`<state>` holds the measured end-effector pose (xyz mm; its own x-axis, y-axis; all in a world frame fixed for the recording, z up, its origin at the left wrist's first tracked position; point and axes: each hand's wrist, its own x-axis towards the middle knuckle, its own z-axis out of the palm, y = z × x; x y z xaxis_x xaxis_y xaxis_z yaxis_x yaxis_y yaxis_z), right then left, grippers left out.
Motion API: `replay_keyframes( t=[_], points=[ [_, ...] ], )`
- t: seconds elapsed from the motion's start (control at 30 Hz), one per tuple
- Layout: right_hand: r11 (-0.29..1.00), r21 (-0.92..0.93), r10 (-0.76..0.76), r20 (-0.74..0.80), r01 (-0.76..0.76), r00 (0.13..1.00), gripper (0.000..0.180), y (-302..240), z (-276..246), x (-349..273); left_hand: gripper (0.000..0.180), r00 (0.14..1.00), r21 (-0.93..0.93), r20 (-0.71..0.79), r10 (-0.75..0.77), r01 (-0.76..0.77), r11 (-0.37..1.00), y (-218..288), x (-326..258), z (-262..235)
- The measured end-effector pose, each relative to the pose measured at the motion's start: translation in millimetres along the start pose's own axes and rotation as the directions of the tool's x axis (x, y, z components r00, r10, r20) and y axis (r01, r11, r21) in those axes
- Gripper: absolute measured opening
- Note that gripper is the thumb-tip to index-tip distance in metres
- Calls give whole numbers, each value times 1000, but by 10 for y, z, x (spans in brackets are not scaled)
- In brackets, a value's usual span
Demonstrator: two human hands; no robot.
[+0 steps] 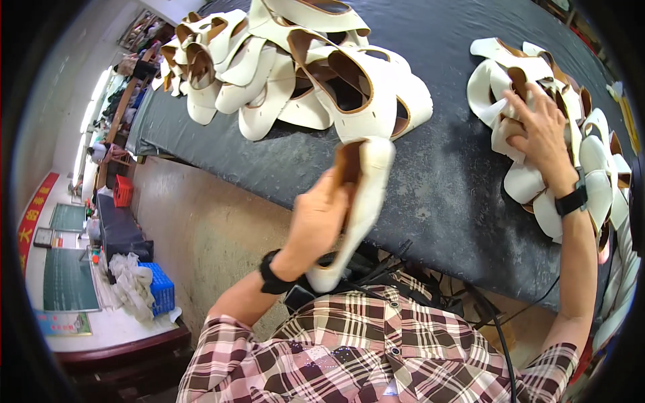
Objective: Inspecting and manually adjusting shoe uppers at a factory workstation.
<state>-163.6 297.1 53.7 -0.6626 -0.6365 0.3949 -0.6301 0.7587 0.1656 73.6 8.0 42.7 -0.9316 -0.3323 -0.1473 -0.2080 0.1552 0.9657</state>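
Observation:
My left hand (316, 218) is closed on a white shoe upper (369, 195) with a brown lining, held on edge near the table's front edge, its lower end by my waist. My right hand (541, 131) rests on a pile of white shoe uppers (524, 181) at the right, fingers apart and partly bent over the pieces; no piece is plainly gripped. A larger heap of similar white uppers (269, 87) lies at the far left of the table, overlapping, some with brown insides showing. One of them (366, 94) lies just beyond the held upper.
The uppers lie on a table with a dark cover (443, 168). Black cables (494, 316) hang at its near edge by my waist. To the left are a floor, a red crate (123, 191), a blue crate (158, 289) and plastic bags (131, 279).

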Motion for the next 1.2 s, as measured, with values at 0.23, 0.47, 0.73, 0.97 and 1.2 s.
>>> replay_keyframes(
  t=[0.23,0.47,0.73,0.97,1.2],
  points=[
    [877,479,-152,199,40,968,56,-372,-336,-202,52,937,354,-86,338,-288,890,183,247,579],
    [563,826,340,-236,4,910,70,-1427,-524,-411,51,949,188,-89,303,-282,941,331,107,973],
    [429,902,210,-42,-53,977,21,-1273,-271,-386,67,858,483,209,469,-508,713,312,215,583],
    [597,796,35,99,-100,994,4,-1388,-85,-352,45,807,689,366,464,-570,447,237,323,386],
    [128,851,20,512,-510,859,12,-1497,-204,-258,14,959,12,281,-44,42,999,5,493,363]
  ],
)
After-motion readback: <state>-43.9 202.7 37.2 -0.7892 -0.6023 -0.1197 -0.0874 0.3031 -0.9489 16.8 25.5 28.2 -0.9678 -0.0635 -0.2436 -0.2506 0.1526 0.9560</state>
